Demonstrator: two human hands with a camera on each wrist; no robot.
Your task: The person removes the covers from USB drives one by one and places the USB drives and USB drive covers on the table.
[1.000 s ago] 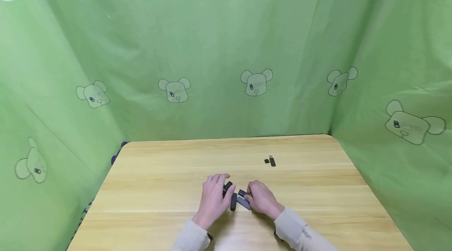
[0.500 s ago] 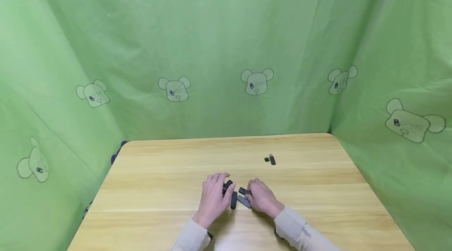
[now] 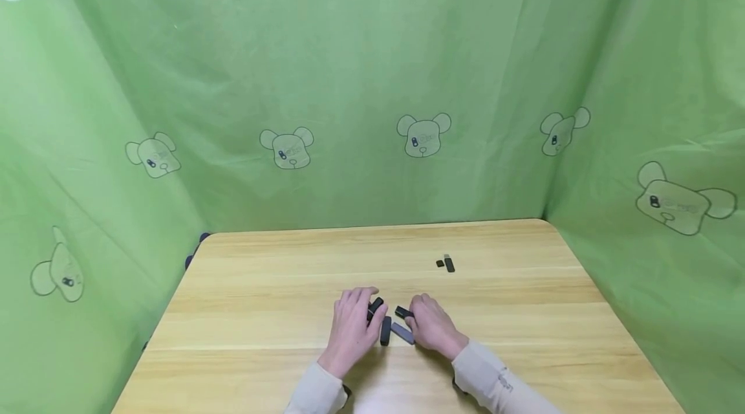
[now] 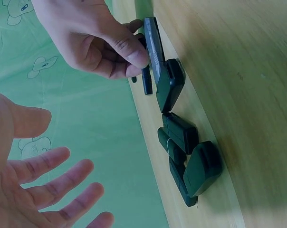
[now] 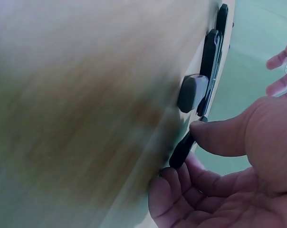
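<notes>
My right hand [image 3: 433, 325] pinches a black USB stick [image 3: 403, 312] between thumb and fingers; the left wrist view shows it from the side [image 4: 147, 81]. Right below it lies a grey USB stick [image 3: 403, 334], slanting across the table. To its left is a thick black USB stick [image 3: 386, 331], pointing toward me. My left hand [image 3: 353, 325] hovers beside a small cluster of black USB sticks [image 3: 376, 308], its fingers spread in the left wrist view and holding nothing. Several sticks in that cluster [image 4: 181, 133] lie against one another, partly hidden from the head view.
Farther back on the wooden table [image 3: 279, 284] lies an uncapped USB stick [image 3: 449, 264], with its small black cap [image 3: 440, 264] beside it. A green curtain [image 3: 361, 194] with bear prints stands behind the table and along both sides.
The black USB stick in my right hand has moved slightly up and away from the grey one. My left hand has stayed almost still beside the cluster.
</notes>
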